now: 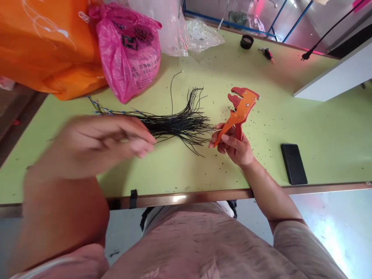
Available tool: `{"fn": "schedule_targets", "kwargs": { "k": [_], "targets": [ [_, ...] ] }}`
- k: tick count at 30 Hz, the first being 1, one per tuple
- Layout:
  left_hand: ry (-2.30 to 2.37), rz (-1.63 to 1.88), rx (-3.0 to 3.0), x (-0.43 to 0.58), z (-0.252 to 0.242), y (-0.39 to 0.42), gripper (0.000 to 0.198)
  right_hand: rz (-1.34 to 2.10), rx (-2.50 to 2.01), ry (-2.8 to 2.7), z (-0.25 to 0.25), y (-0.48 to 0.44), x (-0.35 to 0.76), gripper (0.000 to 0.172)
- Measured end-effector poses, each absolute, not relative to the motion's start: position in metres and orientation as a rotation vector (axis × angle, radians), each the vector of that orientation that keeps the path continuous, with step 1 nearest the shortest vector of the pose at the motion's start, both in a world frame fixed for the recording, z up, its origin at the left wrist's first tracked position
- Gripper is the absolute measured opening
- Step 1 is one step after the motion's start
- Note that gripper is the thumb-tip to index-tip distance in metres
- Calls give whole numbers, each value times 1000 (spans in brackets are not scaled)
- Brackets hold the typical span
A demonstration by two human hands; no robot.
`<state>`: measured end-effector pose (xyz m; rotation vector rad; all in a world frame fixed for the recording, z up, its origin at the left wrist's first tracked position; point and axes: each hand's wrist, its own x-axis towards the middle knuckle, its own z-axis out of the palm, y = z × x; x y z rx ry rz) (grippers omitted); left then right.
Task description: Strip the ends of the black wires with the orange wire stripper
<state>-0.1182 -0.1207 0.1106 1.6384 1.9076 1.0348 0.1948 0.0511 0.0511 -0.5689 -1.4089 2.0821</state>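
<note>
My right hand [232,145] is wrapped around the handles of an orange and red wire stripper [241,110]. Its jaws point up and to the left, above the table. On the left, my left hand [110,143] is blurred by motion, thumb and fingertips pinched together. Whatever is between those fingertips cannot be made out; a thin dark wire shows close beside them. Behind that hand lies a bundle of thin black wires [177,124], loose ends fanned out to the right. Several small blue-tipped ends show at the bundle's left, and my left hand hides part of it.
A pink plastic bag [130,54] and a large orange bag [52,46] stand at the back left beside clear plastic bags [203,35]. A black tape roll [247,42], keys [267,53] and a phone [293,164] lie rightward. Dark scraps dot the green table [186,174].
</note>
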Motion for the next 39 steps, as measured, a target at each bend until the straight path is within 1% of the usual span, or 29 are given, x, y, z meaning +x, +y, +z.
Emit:
{"fn": "schedule_targets", "kwargs": {
  "k": [2,4,7,9,11,18,24,30,34,37,39],
  "targets": [
    [1610,714,1961,-86,101,-108,32,2081,-545,-1411,51,51,195,47],
    [1698,471,2168,-63,86,-89,33,2075,-531,-1406,52,52,195,46],
    [1876,109,2301,-51,62,-64,35,2063,-536,-1413,52,52,195,46],
    [1910,-16,2348,-55,52,-58,34,2061,-532,-1418,53,52,195,47],
    [1930,-38,2385,-63,47,-57,33,2064,-528,-1415,54,52,195,48],
    [1929,36,2423,-76,44,-63,31,2053,-585,-1416,52,51,195,49],
    [1914,152,2396,-83,39,-63,24,2044,-595,-1435,48,54,195,47],
    [1887,312,2368,-87,42,-60,29,2042,-599,-1432,46,56,196,46],
    [1734,629,2253,-82,45,-61,29,2034,-594,-1457,46,56,196,45],
    [1605,871,2050,-73,46,-63,33,2053,-575,-1548,46,56,197,45],
    [1555,972,1924,-68,48,-65,36,2063,-554,-1627,47,55,198,46]
  ]
}}
